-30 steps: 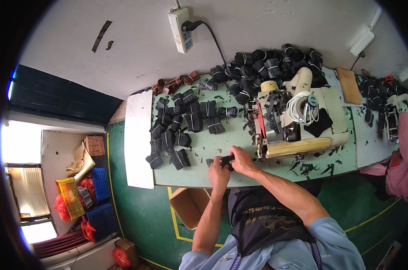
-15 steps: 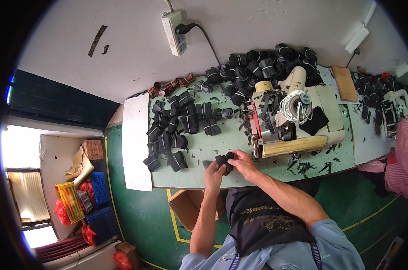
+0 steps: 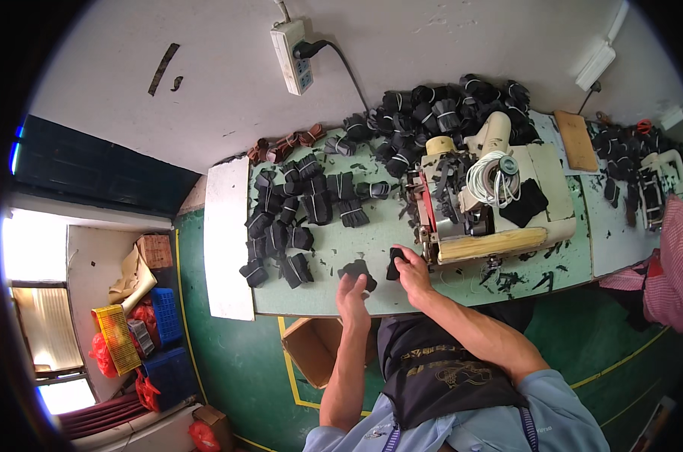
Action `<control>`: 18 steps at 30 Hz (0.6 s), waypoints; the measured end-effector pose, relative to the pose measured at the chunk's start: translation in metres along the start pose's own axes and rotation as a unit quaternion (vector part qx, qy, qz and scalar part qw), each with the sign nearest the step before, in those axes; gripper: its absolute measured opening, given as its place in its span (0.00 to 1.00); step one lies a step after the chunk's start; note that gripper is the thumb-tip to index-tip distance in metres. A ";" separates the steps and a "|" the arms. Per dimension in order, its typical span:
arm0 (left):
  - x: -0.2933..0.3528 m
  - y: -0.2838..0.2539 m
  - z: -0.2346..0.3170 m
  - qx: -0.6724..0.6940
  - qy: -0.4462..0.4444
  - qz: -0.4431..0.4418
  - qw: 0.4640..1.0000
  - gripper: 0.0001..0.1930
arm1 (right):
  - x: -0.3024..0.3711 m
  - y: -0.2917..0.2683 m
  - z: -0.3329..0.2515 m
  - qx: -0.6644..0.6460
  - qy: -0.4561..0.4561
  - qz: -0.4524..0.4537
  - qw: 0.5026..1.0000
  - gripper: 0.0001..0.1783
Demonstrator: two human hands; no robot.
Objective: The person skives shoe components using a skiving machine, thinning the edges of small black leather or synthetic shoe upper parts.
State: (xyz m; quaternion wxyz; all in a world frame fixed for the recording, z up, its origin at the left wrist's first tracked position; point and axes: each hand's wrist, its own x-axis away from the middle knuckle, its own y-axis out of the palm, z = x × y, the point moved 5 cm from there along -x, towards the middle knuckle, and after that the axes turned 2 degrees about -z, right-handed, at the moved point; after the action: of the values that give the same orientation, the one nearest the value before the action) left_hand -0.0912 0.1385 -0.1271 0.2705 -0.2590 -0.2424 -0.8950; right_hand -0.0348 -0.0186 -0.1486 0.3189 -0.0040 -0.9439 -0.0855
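Over the front of the pale green table [image 3: 323, 300], my left hand [image 3: 352, 303] has its thumb and fingers closed on a dark fabric piece [image 3: 359, 271]. A short way to its right, my right hand [image 3: 415, 279] grips a second, smaller black fabric piece [image 3: 393, 265] between thumb and fingers. A gap separates the two pieces. Just right of my right hand stands a cream machine [image 3: 556, 200] with a wooden bar [image 3: 492, 245] along its front. Several tied black fabric bundles [image 3: 296, 269] lie to the left of my hands.
More dark bundles [image 3: 447, 114] are heaped behind the machine, with brown bundles [image 3: 285, 143] at the back left. Black scraps [image 3: 507, 282] litter the table's front right. An open cardboard box [image 3: 311, 350] stands below the edge. A pink striped cloth [image 3: 679, 264] is at far right.
My hands were together on black fabric. They have now parted, the right moving slightly right with a small piece, while the left has a dark piece at its fingers.
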 end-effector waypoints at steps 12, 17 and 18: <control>0.017 0.020 0.008 -0.476 0.253 -0.078 0.839 0.21 | 0.038 0.019 -0.030 0.345 -0.351 -0.042 0.870 0.31; 0.002 -0.017 0.038 -0.619 0.285 0.096 0.725 0.18 | 0.038 0.008 -0.013 0.551 -0.398 -0.038 0.732 0.29; -0.001 -0.021 0.036 -0.622 0.251 0.091 0.736 0.18 | 0.040 0.007 -0.013 0.551 -0.399 -0.038 0.732 0.29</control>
State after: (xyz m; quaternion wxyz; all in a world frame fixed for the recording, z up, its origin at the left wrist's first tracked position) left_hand -0.0914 0.1747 -0.1063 0.1802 -0.1559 0.4702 -0.8498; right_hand -0.0582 -0.0160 -0.1136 -0.1437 0.1749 -0.8655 0.4468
